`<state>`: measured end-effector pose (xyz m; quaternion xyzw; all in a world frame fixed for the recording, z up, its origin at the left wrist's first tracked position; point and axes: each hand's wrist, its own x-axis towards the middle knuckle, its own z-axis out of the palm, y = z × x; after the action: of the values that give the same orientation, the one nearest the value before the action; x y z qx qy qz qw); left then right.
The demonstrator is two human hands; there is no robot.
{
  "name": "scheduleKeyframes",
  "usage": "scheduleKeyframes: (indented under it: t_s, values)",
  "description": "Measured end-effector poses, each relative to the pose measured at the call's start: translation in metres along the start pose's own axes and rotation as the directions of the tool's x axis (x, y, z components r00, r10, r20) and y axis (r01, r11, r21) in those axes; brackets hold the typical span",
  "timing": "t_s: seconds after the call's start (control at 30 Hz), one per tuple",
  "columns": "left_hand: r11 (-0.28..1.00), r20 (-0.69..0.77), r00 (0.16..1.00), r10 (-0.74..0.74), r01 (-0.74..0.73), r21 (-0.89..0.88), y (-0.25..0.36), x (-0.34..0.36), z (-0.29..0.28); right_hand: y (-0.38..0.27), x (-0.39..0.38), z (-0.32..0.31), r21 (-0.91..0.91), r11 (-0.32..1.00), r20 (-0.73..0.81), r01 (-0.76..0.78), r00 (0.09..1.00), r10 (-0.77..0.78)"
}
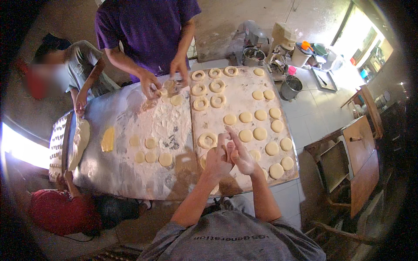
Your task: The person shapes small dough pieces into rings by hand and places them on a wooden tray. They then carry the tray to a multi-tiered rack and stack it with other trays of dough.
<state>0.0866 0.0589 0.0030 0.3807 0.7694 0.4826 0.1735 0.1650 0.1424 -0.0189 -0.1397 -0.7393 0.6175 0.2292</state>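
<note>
Both hands meet over a piece of dough [230, 150], right above the near part of the floured board [244, 98]. The left hand [217, 160] is curled around it from the left and the right hand [242, 156] pinches it from the other side with fingers stretched out, so both are gripping the same piece. The dough is mostly hidden between the fingers, so I can't tell its exact shape.

Just to the left of the hands sits a finished dough ring [207, 140] on the board. To the right there's a bunch of flat dough rounds [260, 133] in loose rows, and at the far end more rings [199, 89] lined up.

Left of the board is the metal table [109, 169], dusted with flour, with a few more small rounds [151, 155] and a yellowish lump of dough [108, 139].

Across the table a person in a purple shirt [146, 26] works some dough with both hands. Another person in grey [85, 65] leans on the far left corner. Someone in red [61, 211] is low down at the near left corner.
</note>
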Motion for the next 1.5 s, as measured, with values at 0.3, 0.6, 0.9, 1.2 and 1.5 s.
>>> scheduleKeyframes:
  t_s: [0.3, 0.6, 0.9, 1.2, 1.5]
  values:
    - [0.998, -0.091, 0.995, 0.043, -0.038, 0.058, -0.018, 0.008, 0.033, 0.021, 0.003, -0.037, 0.077, 0.979, -0.005, -0.19, 0.982, 0.191]
    - [0.76, 0.055, 0.979, -0.198, 0.118, 0.639, -0.05, 0.007, 0.019, 0.048, -0.01, -0.042, -0.761, 0.585, -0.178, -0.282, 0.957, 0.229]
    - [0.78, 0.208, 0.937, -0.279, 0.095, 0.619, -0.041, 0.006, 0.023, 0.059, -0.018, -0.028, -0.864, 0.459, -0.121, -0.206, 0.971, 0.209]
    - [0.788, 0.349, 0.899, -0.266, -0.006, 0.616, -0.048, 0.02, 0.024, 0.04, -0.035, -0.053, -0.762, 0.598, -0.285, -0.247, 0.958, 0.033]
    - [0.753, 0.227, 0.972, 0.064, -0.197, 0.628, -0.027, 0.08, 0.039, 0.057, -0.034, -0.072, -0.742, 0.515, -0.273, -0.43, 0.894, 0.354]
